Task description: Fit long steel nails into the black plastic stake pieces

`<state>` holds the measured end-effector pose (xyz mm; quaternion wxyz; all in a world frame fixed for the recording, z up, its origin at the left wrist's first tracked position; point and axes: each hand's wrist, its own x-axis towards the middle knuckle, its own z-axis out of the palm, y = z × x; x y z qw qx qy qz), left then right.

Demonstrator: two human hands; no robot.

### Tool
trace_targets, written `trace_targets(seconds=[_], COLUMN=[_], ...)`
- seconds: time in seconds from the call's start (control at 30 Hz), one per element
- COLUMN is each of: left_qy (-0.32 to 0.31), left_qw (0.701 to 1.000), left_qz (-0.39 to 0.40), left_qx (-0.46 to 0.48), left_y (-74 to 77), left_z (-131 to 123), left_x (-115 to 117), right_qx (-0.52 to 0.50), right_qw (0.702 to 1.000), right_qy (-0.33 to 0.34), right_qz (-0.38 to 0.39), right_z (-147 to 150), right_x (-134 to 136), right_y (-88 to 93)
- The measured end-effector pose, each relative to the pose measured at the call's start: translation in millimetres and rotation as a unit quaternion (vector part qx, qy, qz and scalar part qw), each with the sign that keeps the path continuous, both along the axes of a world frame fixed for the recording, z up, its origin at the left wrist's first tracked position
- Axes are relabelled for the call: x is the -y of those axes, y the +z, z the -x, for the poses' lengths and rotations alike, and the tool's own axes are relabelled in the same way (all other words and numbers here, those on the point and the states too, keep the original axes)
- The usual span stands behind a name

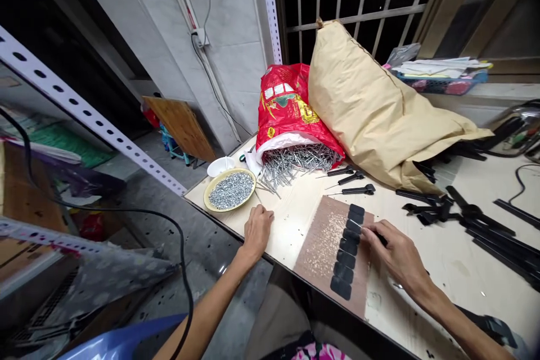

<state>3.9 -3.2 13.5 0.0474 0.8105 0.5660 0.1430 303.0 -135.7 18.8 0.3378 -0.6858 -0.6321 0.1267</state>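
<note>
My left hand [258, 229] rests at the table's front edge, just right of a yellow bowl [231, 190] of small silvery metal pieces. Its fingers are curled together, and what they hold, if anything, is hidden. Over a brown board [314, 236], my right hand [394, 250] grips a black-handled piece with a thin metal shaft [353, 224]. The shaft points left across a column of black rounded square pads [346, 259] on the board. Pale crumbs [329, 236] are scattered left of the pads.
Long metal pins [291, 163] spill from a red bag [282, 101]. Behind stand a large tan sack [363, 101] and a white bowl [220, 166]. Black handles with thin shafts [356, 189] lie beyond the board; more black parts [476, 214] are at right. A black cable [185, 247] hangs at left.
</note>
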Motion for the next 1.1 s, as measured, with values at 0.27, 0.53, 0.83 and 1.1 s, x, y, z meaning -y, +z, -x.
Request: trace_targets(seconds=[0.27,0.53,0.83,1.1], left_qy=[-0.102,-0.056,-0.011,-0.019], left_qw=[0.995,0.95,0.701,0.657], left_qz=[0.004,0.121,0.333,0.373], left_qx=[0.001,0.282,0.63,0.654], left_y=[-3.0,1.7,27.4,38.2], left_z=[-27.4,-39.5,-101.4,-116.6], left_x=[0.4,1.2,28.1,31.9], right_qx=[-0.021,-0.048,-0.021,0.013], right_qw=[0.999,0.995,0.993,0.994], right_qy=[0.028,0.052,0.067,0.029], right_qz=[-0.025,-0.072,-0.098,-0.104], right_z=[14.9,33.1,54.5,43.8], right_x=[-4.6,-16.6,-35.7,-30.5], right_y=[6.7,12.3,30.8,29.6])
